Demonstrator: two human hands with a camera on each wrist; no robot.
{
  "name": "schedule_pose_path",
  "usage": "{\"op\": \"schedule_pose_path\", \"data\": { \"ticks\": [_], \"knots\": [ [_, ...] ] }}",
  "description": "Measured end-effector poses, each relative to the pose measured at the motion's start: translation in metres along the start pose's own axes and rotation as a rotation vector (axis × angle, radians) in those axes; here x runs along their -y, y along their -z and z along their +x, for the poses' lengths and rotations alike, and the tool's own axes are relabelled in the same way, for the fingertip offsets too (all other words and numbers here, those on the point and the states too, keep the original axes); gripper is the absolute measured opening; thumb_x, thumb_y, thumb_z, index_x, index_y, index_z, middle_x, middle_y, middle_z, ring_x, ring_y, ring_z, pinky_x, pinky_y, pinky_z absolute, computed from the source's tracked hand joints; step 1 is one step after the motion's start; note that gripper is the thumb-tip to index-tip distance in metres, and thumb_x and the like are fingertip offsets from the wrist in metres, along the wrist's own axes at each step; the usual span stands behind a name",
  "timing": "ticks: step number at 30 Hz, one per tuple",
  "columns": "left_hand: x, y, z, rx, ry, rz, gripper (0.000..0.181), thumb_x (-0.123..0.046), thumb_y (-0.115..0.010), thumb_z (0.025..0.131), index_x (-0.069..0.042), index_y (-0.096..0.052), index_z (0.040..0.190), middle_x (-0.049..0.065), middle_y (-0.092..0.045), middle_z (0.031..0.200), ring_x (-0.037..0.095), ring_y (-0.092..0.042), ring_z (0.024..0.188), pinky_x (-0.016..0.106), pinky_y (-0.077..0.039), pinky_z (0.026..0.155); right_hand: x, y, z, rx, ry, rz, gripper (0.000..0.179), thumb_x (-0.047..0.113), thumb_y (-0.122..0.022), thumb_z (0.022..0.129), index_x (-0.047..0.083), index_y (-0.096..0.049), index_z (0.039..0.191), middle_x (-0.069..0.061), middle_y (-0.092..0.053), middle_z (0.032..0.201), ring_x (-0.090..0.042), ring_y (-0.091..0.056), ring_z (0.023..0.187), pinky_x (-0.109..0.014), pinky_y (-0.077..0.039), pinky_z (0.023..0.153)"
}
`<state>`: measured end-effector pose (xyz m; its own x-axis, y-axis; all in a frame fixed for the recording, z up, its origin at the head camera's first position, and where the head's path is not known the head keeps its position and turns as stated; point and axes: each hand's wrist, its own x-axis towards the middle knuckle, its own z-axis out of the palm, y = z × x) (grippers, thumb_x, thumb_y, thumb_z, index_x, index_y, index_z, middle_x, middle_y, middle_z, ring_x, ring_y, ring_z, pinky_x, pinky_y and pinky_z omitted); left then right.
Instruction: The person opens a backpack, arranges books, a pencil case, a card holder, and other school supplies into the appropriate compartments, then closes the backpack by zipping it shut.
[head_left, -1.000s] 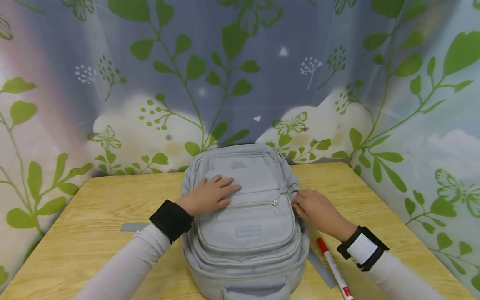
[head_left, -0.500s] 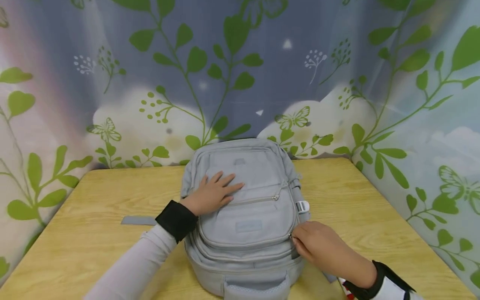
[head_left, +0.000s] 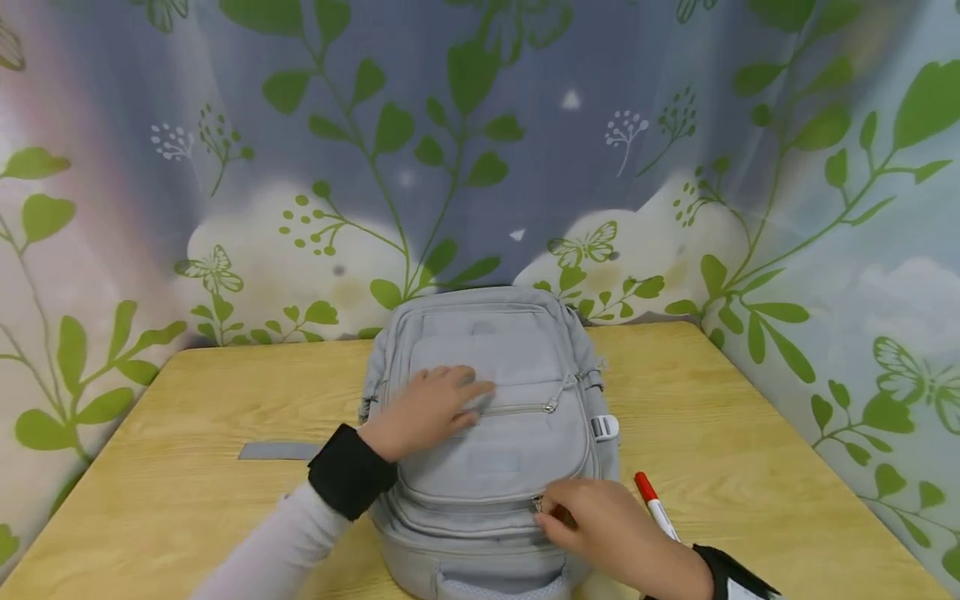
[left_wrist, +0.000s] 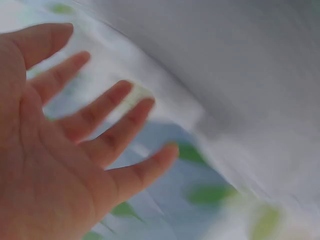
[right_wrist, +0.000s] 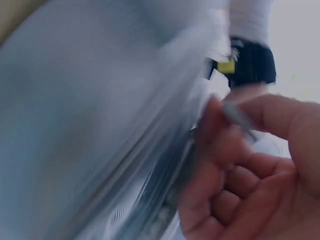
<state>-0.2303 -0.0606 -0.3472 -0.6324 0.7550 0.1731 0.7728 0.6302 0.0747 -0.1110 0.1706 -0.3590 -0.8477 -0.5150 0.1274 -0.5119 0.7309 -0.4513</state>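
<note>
A light grey backpack (head_left: 517, 342) lies on the table, its front panel facing up and its grab handle (head_left: 498, 585) toward me. My left hand (head_left: 423, 417) is spread over the left of that panel, fingers straight; in the left wrist view its palm (left_wrist: 65, 145) shows with nothing in it. At the lower right curve of the front compartment, my right hand (head_left: 600, 521) pinches a zipper pull (right_wrist: 239, 120) between thumb and forefinger, the other fingers curled. Another zipper slider (head_left: 550, 407) sits on the pocket across the panel's middle.
A red-capped white marker (head_left: 656, 507) lies right of the backpack, partly behind my right hand. A grey strap (head_left: 277, 451) sticks out to the left on the wooden table (head_left: 225, 392). A white buckle (head_left: 604, 427) is on the bag's right side. Leaf-patterned curtains (head_left: 480, 208) stand behind.
My right hand has drawn the zipper pull down the bag's right side and round the lower corner toward the left. The left hand has shifted slightly toward me over the panel.
</note>
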Motion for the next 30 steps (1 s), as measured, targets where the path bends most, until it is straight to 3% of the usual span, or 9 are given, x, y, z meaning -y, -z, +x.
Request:
{"op": "schedule_pose_path", "data": {
  "ticks": [3,6,10,14,17,20,22,26,30],
  "knots": [
    [-0.035,0.008,-0.011,0.005,-0.129,-0.074,0.037,-0.027,-0.059,0.092,-0.019,-0.056,0.128,0.002,-0.058,0.102,0.011,-0.054,0.082,0.024,-0.045,0.073,-0.003,0.003,-0.007,0.088,-0.037,0.260,0.011,0.020,-0.057,0.094,0.015,-0.061,0.085,0.012,-0.052,0.066,0.006,-0.040,0.053,-0.017,-0.041,0.051],
    [-0.062,0.013,-0.015,0.100,-0.221,-0.213,0.031,-0.026,-0.061,0.091,-0.021,-0.060,0.122,-0.006,-0.055,0.084,0.000,-0.046,0.066,0.013,-0.038,0.061,-0.005,0.007,-0.012,0.120,-0.035,0.419,0.016,0.023,-0.054,0.096,0.010,-0.062,0.097,0.006,-0.059,0.068,0.002,-0.049,0.054,-0.019,-0.046,0.054],
    [-0.076,0.007,-0.012,0.201,-0.268,-0.343,0.016,-0.022,-0.061,0.091,-0.023,-0.063,0.107,-0.011,-0.052,0.069,-0.004,-0.042,0.058,0.008,-0.034,0.056,-0.005,0.011,-0.016,0.122,-0.042,0.492,0.024,0.029,-0.052,0.096,0.010,-0.063,0.106,0.003,-0.065,0.069,-0.001,-0.054,0.054,-0.020,-0.046,0.053],
    [-0.078,-0.002,-0.010,0.244,-0.271,-0.378,0.006,-0.017,-0.059,0.093,-0.020,-0.064,0.091,-0.010,-0.048,0.062,-0.003,-0.039,0.053,0.008,-0.032,0.053,-0.007,0.014,-0.019,0.108,-0.033,0.479,0.026,0.031,-0.051,0.096,0.011,-0.065,0.106,0.004,-0.067,0.075,0.001,-0.053,0.056,-0.021,-0.046,0.051],
    [-0.077,-0.004,-0.014,0.261,-0.258,-0.377,0.006,-0.016,-0.060,0.092,-0.019,-0.065,0.089,-0.011,-0.051,0.063,-0.005,-0.040,0.053,0.006,-0.034,0.055,-0.010,0.018,-0.020,-0.035,0.050,0.291,0.021,0.026,-0.054,0.095,0.012,-0.066,0.105,0.006,-0.068,0.082,0.000,-0.058,0.064,-0.020,-0.049,0.055],
    [-0.074,0.000,-0.020,0.280,-0.242,-0.385,0.004,-0.020,-0.065,0.088,-0.020,-0.064,0.093,-0.013,-0.055,0.068,-0.007,-0.043,0.055,0.006,-0.037,0.057,-0.017,0.018,-0.014,-0.238,0.185,-0.051,0.019,0.019,-0.068,0.085,0.015,-0.066,0.104,0.008,-0.067,0.095,-0.003,-0.062,0.081,-0.022,-0.052,0.066],
    [-0.073,0.002,-0.025,0.276,-0.236,-0.384,0.012,-0.028,-0.068,0.086,-0.021,-0.064,0.094,-0.015,-0.057,0.073,-0.008,-0.045,0.057,0.006,-0.039,0.058,-0.022,0.014,-0.008,-0.318,0.273,-0.257,0.032,0.017,-0.077,0.076,0.017,-0.066,0.105,0.006,-0.064,0.109,-0.009,-0.061,0.096,-0.028,-0.052,0.077],
    [-0.074,0.004,-0.031,0.254,-0.192,-0.385,0.016,-0.036,-0.065,0.086,-0.022,-0.063,0.093,-0.015,-0.055,0.072,-0.007,-0.044,0.056,0.008,-0.038,0.056,-0.032,0.002,0.002,-0.217,0.373,-0.464,0.056,0.029,-0.082,0.069,0.015,-0.061,0.119,0.001,-0.056,0.128,-0.018,-0.054,0.117,-0.036,-0.048,0.092],
    [-0.077,0.003,-0.034,0.234,-0.140,-0.396,0.008,-0.026,-0.059,0.092,-0.020,-0.064,0.093,-0.013,-0.056,0.071,-0.005,-0.042,0.056,0.009,-0.036,0.055,-0.037,-0.012,0.009,-0.198,0.392,-0.613,0.060,0.038,-0.077,0.072,0.015,-0.059,0.125,0.002,-0.058,0.129,-0.016,-0.055,0.119,-0.033,-0.047,0.094]
  ]
}}
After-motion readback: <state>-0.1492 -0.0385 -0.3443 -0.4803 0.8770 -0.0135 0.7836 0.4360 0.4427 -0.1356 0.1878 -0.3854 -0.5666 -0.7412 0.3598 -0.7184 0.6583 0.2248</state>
